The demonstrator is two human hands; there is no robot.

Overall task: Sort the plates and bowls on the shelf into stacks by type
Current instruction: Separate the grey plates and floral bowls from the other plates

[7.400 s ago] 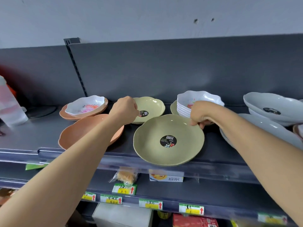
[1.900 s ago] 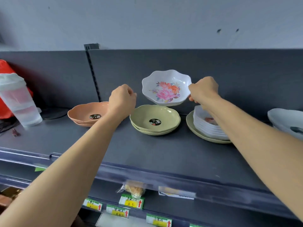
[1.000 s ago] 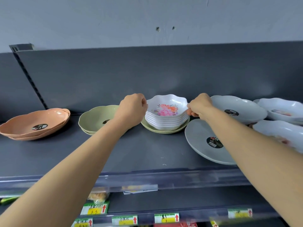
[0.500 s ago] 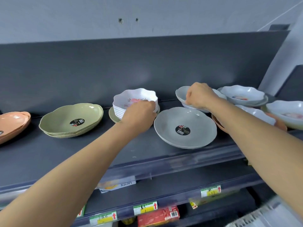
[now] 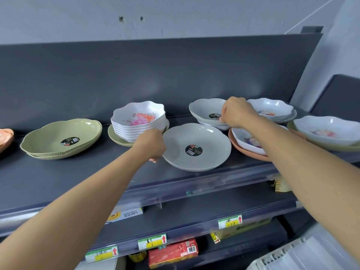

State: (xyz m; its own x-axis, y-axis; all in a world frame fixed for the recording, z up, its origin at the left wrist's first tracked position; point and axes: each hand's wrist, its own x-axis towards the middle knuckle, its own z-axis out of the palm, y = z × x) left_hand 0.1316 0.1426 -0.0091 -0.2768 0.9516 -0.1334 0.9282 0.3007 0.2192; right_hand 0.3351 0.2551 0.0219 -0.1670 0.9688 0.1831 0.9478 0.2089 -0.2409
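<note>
My left hand (image 5: pixel 151 145) is closed on the left rim of a large grey plate (image 5: pixel 196 147) that lies flat near the shelf's front edge. My right hand (image 5: pixel 236 114) pinches the near rim of a second grey plate (image 5: pixel 204 111) behind it, which rests on another dish. A stack of several white floral bowls (image 5: pixel 139 119) sits on a green plate (image 5: pixel 116 137). Two stacked green plates (image 5: pixel 62 137) lie further left, and an orange plate (image 5: pixel 5 137) shows at the left edge.
Under my right forearm a floral bowl (image 5: pixel 247 141) sits in an orange plate (image 5: pixel 251 153). Two more floral bowls (image 5: pixel 270 110) (image 5: pixel 327 131) rest on plates at the right. The shelf lip (image 5: pixel 175 190) runs along the front, with lower shelves of goods below.
My left hand has left the floral bowl stack and taken the left rim of the front grey plate. My right hand stays on the rear grey plate.
</note>
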